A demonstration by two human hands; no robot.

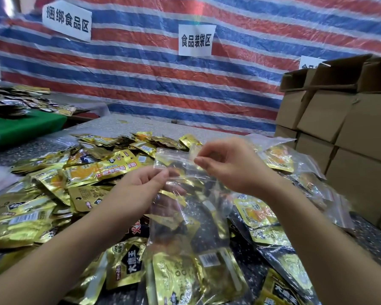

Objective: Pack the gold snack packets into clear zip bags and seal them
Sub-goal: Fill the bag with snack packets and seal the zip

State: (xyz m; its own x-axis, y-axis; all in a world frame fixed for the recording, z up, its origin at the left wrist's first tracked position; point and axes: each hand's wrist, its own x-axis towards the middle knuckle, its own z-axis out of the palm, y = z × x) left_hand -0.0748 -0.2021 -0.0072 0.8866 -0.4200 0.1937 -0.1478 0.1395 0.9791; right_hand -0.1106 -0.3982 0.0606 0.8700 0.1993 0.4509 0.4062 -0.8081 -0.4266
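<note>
Meanwhile, above heaped gold snack packets (pixel 101 170), the left hand (pixel 141 183) and right hand (pixel 227 164) pinch a clear zip bag (pixel 176 164) at its mouth; the slick film could slip, leaving the seal misaligned.

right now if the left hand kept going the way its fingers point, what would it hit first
Most likely the clear zip bag it already pinches by the near corner. The left hand points up and right, toward the right hand gripping the bag's top edge; depth between the hands is unclear.
</note>
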